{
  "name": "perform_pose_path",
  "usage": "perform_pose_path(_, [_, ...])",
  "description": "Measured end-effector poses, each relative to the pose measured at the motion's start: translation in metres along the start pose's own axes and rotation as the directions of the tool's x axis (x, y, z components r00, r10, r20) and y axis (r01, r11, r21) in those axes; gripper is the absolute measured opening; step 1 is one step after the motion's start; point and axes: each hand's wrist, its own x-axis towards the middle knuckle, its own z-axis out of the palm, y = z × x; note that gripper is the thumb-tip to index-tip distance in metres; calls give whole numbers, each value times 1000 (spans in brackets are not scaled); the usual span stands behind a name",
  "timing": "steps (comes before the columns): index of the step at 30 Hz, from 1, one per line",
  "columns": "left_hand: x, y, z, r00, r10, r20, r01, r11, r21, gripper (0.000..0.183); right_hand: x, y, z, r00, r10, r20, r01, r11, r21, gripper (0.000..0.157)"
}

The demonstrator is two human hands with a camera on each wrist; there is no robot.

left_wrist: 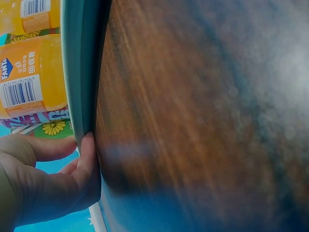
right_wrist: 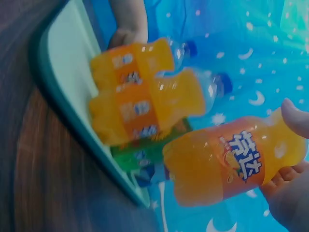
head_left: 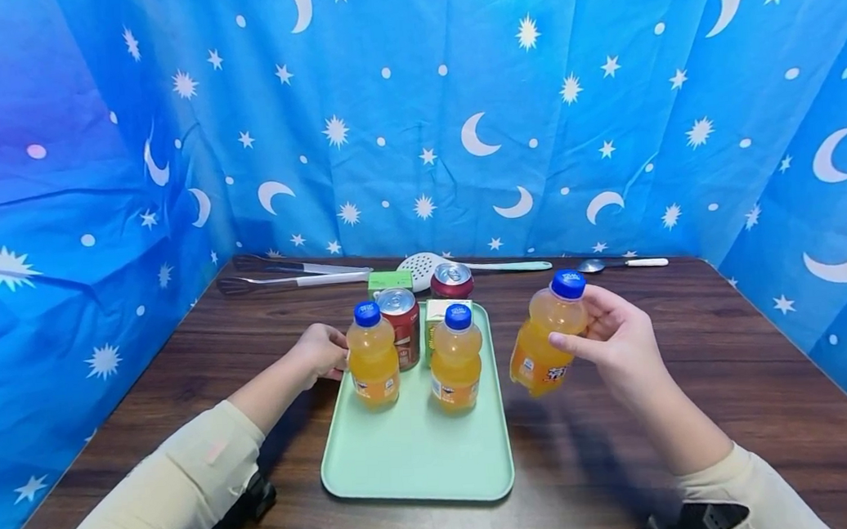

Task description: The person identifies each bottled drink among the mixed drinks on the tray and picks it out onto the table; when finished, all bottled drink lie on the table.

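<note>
My right hand (head_left: 624, 341) grips an orange soda bottle (head_left: 540, 355) with a blue cap, tilted and held up just right of the green tray (head_left: 416, 470). In the right wrist view this Fanta bottle (right_wrist: 217, 164) is held round its upper part. My left hand (head_left: 321, 352) pinches the tray's left rim between thumb and fingers, as the left wrist view shows at the tray edge (left_wrist: 79, 72). Two more orange soda bottles stand on the tray, a left bottle (head_left: 373, 366) and a right bottle (head_left: 456, 369). Behind them are a red can (head_left: 406, 331) and a drink carton (head_left: 433, 317).
Beyond the tray's bottles stand another red can (head_left: 452, 279) and a green box (head_left: 389, 281). Along the table's back lie a white slotted turner (head_left: 424, 271), long-handled utensils (head_left: 306, 279) and a spoon (head_left: 592, 266). Blue star-patterned cloth (head_left: 413, 118) surrounds the wooden table (head_left: 742, 390).
</note>
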Motion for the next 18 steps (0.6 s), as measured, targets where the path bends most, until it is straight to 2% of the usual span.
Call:
perform_pose_path(6, [0, -1, 0, 1000, 1, 1, -1, 1000, -3, 30, 16, 18, -10, 1000, -8, -30, 9, 999, 46, 45])
perform_pose_path(18, [-1, 0, 0, 1000, 9, 2, -9, 1000, -3, 27, 43, 44, -32, 996, 24, -87, -21, 999, 31, 47])
